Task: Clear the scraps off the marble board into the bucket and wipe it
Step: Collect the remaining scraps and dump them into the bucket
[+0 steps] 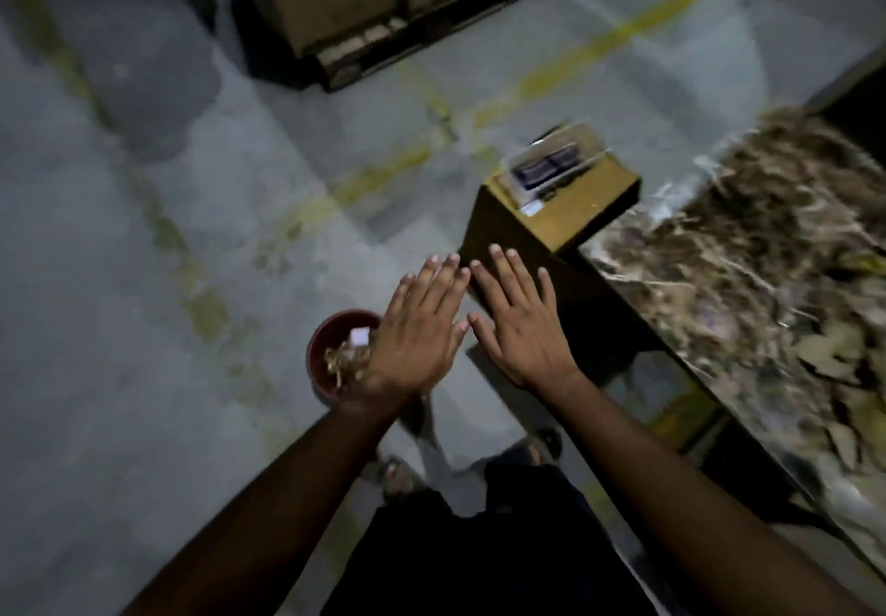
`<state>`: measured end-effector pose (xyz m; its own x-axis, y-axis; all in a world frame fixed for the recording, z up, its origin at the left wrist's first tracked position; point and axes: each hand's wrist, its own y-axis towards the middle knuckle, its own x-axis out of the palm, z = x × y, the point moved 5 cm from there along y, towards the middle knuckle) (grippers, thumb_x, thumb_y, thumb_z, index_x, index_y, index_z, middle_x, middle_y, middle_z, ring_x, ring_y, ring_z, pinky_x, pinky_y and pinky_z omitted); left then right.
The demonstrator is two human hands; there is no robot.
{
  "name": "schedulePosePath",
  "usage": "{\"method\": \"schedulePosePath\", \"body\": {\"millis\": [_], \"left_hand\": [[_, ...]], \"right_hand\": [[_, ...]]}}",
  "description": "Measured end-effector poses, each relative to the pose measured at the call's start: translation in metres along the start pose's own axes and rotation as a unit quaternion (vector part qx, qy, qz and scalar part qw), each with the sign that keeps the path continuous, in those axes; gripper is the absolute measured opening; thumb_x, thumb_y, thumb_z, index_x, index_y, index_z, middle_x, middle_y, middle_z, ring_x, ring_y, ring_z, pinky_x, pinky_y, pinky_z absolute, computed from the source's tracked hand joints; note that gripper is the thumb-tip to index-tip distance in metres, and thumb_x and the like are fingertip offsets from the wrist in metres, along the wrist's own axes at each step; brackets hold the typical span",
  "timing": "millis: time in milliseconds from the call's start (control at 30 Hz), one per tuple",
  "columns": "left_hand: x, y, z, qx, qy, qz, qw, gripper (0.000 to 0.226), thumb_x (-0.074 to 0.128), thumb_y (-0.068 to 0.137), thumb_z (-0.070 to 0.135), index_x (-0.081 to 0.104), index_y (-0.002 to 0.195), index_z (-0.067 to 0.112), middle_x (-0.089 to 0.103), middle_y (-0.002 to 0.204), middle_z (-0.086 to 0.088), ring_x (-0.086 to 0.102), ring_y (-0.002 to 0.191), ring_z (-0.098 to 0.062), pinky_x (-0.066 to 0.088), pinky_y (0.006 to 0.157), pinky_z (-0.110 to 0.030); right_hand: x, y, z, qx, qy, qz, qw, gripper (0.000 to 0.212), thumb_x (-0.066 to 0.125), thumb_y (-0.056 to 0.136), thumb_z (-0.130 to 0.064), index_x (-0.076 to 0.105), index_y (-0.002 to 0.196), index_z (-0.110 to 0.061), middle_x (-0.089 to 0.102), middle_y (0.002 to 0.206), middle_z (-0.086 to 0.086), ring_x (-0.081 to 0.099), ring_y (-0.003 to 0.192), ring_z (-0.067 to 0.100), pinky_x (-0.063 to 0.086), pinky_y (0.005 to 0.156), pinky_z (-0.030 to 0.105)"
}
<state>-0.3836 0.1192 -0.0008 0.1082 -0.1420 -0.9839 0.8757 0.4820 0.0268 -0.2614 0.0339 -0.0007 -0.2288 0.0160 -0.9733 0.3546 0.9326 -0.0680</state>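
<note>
Fingers: both hands flat, straight, holding nothing.
Left hand [422,328]: over bucket [319,361], which holds scraps [346,360].
Right hand [520,318]: just beside it.
Marble board [748,270]: right, littered.

A bucket [335,352] stands on the floor [144,280] at the person's left, with scraps [346,362] and a small block [359,336] inside it. Both hands are held flat side by side above the floor, the left hand [419,335] over the bucket's right rim and the right hand [520,323] just beside it. To the right runs the marble board [748,280], covered in scraps, and past its far left corner stands a box [551,217] with a case [551,167] lying on top.
</note>
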Motion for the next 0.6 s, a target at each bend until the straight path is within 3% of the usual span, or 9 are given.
{"method": "schedulePosePath", "body": {"millis": [133,200,333,467,600], "left_hand": [[-0.007,0.045,0.098,0.1,0.0,-0.008,0.995,0.065,0.027,0.102,0.045,0.019,0.16,0.017,0.011,0.169,-0.002,0.007,0.156,-0.022,0.016,0.125,-0.044],[0.001,0.067,0.148,0.137,0.006,-0.018,0.99,0.064,0.029,0.102,0.044,0.022,0.16,0.017,0.015,0.168,-0.002,0.009,0.156,-0.021,0.019,0.124,-0.045],[0.02,0.108,0.269,0.233,0.003,-0.033,0.972,0.064,0.027,0.099,0.044,0.034,0.156,0.016,0.034,0.162,-0.005,0.029,0.15,-0.026,0.031,0.119,-0.047],[0.057,0.13,0.364,0.302,-0.007,-0.07,0.951,0.067,0.044,0.097,0.046,0.028,0.157,0.019,0.033,0.161,-0.003,0.031,0.146,-0.029,0.033,0.116,-0.047],[0.09,0.125,0.431,0.349,-0.026,-0.183,0.919,0.078,0.055,0.096,0.046,0.015,0.16,0.023,0.043,0.151,-0.006,0.043,0.136,-0.031,0.042,0.106,-0.045]], "right_hand": [[-0.038,-0.057,0.085,0.088,0.03,0.037,0.995,0.067,0.025,0.101,-0.055,0.017,0.161,-0.027,0.01,0.17,0.004,0.008,0.157,0.023,0.017,0.124,0.052],[-0.05,-0.086,0.128,0.137,0.04,0.053,0.988,0.066,0.025,0.101,-0.054,0.016,0.161,-0.029,0.011,0.17,0.004,0.01,0.156,0.023,0.014,0.124,0.049],[-0.069,-0.158,0.227,0.251,0.052,0.083,0.963,0.064,0.027,0.1,-0.054,0.026,0.159,-0.029,0.021,0.168,0.005,0.02,0.154,0.026,0.023,0.121,0.05],[-0.068,-0.224,0.304,0.339,0.016,0.072,0.938,0.064,0.041,0.098,-0.056,0.031,0.156,-0.031,0.032,0.162,0.008,0.029,0.148,0.033,0.031,0.113,0.053],[-0.064,-0.291,0.34,0.459,-0.009,0.045,0.887,0.071,0.064,0.085,-0.054,0.041,0.149,-0.033,0.049,0.143,0.013,0.047,0.125,0.037,0.045,0.093,0.049]]}}
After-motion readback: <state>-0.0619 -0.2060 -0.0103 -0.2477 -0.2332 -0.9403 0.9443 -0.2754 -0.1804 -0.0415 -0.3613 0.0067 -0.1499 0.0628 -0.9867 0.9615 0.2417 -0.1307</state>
